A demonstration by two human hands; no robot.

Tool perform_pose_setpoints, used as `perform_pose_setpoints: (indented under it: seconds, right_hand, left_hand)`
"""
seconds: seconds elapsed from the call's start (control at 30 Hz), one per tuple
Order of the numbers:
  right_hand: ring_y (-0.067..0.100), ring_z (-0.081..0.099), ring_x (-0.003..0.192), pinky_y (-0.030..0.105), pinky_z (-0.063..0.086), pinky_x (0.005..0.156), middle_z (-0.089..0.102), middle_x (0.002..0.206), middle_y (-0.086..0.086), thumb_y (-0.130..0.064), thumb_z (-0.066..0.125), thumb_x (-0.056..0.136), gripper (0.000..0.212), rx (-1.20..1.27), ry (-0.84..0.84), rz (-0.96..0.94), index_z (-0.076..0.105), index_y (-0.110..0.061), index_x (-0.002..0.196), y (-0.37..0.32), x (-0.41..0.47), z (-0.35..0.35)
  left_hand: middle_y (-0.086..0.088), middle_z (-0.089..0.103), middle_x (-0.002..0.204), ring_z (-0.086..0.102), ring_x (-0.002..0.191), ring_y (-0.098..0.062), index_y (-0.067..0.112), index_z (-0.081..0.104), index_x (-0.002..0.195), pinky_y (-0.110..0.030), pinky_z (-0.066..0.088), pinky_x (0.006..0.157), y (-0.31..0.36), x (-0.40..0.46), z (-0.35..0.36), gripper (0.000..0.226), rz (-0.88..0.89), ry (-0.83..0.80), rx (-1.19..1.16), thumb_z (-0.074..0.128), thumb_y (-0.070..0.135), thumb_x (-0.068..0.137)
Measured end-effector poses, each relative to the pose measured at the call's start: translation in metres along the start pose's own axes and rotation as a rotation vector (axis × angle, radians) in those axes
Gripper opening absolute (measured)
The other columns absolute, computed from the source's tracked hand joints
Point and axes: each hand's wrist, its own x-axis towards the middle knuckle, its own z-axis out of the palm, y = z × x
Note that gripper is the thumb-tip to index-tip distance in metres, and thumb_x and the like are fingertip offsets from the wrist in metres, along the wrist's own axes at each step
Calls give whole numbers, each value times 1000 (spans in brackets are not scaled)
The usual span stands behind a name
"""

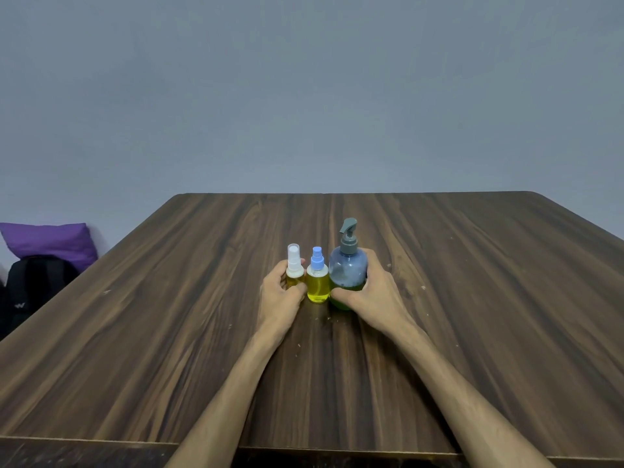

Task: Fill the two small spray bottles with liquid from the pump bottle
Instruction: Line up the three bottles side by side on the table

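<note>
Three bottles stand upright in a tight row at the middle of the wooden table. On the left is a small spray bottle with a white cap, holding yellowish liquid; my left hand grips its body. In the centre stands a small spray bottle with a blue nozzle, filled with yellow liquid and held by neither hand. At the right is the larger bluish pump bottle with a grey pump head and green liquid low inside. My right hand wraps round its lower body.
Left of the table, against the grey wall, lie a purple cushion and a black backpack. The table's near edge runs along the bottom of the view, under my forearms.
</note>
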Motion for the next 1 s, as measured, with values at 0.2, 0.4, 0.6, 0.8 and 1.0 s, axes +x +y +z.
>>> perform_pose_setpoints:
  seconds: [0.2,0.4,0.6,0.8,1.0]
  right_hand:
    - [6,67,100,24,56,81,68,115,-11,-28,88,74,76,8,5,-5,48,-28,138,1,0,1]
    - [8,67,103,27,57,84,68,117,-9,-30,88,74,77,8,4,-11,48,-28,141,3,1,1]
    - [8,65,108,18,52,84,66,124,-10,-32,89,76,81,13,-2,-23,46,-27,144,8,0,0]
    - [-8,62,104,5,46,77,64,121,-19,-31,93,71,81,21,43,-46,50,-28,139,6,-5,-4]
    - [-12,61,104,1,46,80,63,118,-26,-27,96,67,79,18,74,-75,54,-29,134,5,-5,-7]
  left_hand:
    - [-1,82,106,72,94,-4,25,76,107,-27,57,84,-2,0,0,49,27,-10,52,63,-15,83]
    - [6,81,105,71,93,1,24,77,112,-17,55,80,-2,0,1,48,28,-10,70,65,-12,83]
    - [3,80,108,73,102,-11,23,75,113,-34,59,89,-4,0,0,44,11,-8,92,66,-2,78]
    - [4,78,120,74,114,-12,18,69,130,-31,58,97,-2,-6,-2,56,32,34,61,66,-7,80]
    - [1,79,113,75,104,-14,18,70,126,-25,55,88,2,-11,-1,56,42,20,73,66,11,71]
